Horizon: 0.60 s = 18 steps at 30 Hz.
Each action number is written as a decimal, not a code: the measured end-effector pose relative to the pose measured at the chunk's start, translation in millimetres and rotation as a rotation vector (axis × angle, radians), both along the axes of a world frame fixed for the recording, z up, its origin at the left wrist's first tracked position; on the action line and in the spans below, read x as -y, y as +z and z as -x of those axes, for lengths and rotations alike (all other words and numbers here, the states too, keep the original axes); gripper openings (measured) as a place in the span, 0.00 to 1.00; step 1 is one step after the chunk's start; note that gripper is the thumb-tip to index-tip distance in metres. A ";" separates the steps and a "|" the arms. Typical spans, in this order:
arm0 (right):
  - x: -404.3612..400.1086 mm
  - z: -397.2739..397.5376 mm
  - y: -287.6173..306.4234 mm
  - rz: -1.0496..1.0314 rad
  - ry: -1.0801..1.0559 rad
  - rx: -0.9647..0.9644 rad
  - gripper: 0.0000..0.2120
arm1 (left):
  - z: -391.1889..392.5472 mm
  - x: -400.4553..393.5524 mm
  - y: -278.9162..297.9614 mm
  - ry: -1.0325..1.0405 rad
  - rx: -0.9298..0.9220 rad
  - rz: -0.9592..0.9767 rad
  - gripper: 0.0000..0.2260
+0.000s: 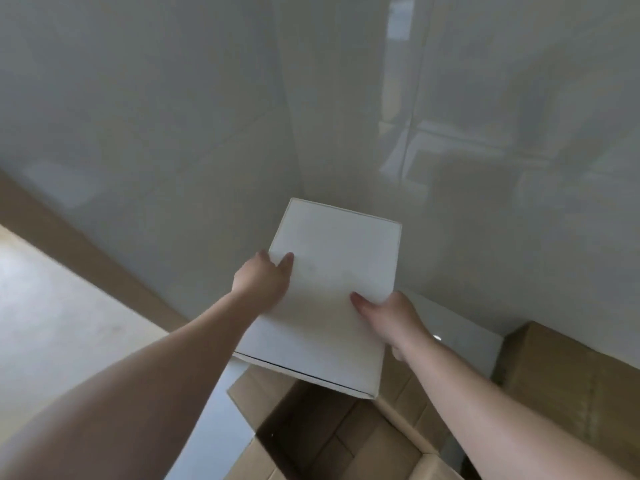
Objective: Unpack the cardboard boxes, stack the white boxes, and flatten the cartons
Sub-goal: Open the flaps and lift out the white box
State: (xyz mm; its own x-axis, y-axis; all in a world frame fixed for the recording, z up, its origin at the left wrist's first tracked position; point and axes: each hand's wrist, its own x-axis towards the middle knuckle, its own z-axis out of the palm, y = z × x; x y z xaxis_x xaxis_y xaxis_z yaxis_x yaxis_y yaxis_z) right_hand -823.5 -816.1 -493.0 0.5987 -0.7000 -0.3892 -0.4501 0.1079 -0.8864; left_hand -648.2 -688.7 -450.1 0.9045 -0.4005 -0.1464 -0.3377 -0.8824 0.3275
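Both hands clamp one flat white rectangular cardboard box (332, 292) from opposite long sides: the left hand (265, 280) grips the left edge with its thumb lying over the top face, and the right hand (394, 318) grips the right edge nearer the camera, thumb likewise on top. Nearest the camera, below the held box, stands an open brown corrugated carton (346, 441) with its flaps spread, resting on the glossy pale floor (69, 323). The white box hangs in the air above the carton's far rim, tilted away from the camera. A second, closed brown carton (568, 379) sits to the right. Beyond them rises a shiny grey-white wall (173, 116).

Judging by the crisp edges and unbent faces, the box is stiff and probably light. Its smooth skin could slip, so opposite side edges near the middle look the safest hold. Pressing on the broad top face might dent it.
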 end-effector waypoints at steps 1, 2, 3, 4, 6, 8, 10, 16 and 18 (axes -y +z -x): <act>5.8 -13.1 -0.6 -0.024 -0.012 0.006 0.22 | -16.2 8.6 0.9 -0.019 0.004 -0.003 0.28; 11.4 -27.7 -2.5 -0.052 -0.026 0.009 0.24 | -33.8 17.4 0.8 -0.029 0.009 0.000 0.27; 15.2 -47.2 -7.9 -0.082 -0.044 0.010 0.26 | -54.8 24.2 -0.8 -0.038 0.012 0.003 0.27; 17.5 -60.7 -11.0 -0.098 -0.056 0.013 0.27 | -69.3 29.1 -1.4 -0.048 0.014 0.011 0.27; 18.0 -96.4 -24.7 -0.113 -0.068 0.025 0.27 | -108.6 38.3 -9.9 -0.069 0.019 0.009 0.27; 14.6 -142.9 -49.3 -0.109 -0.114 0.023 0.24 | -162.3 47.4 -30.7 -0.109 0.022 -0.023 0.27; 9.2 -190.9 -85.6 -0.138 -0.193 0.015 0.23 | -217.4 58.9 -59.9 -0.178 0.024 -0.062 0.27; -28.0 -302.8 -233.3 -0.237 -0.304 -0.095 0.15 | -330.6 52.1 -198.8 -0.277 -0.011 -0.139 0.29; -40.7 -321.4 -281.9 -0.259 -0.297 -0.173 0.18 | -350.4 38.5 -254.9 -0.281 -0.110 -0.130 0.30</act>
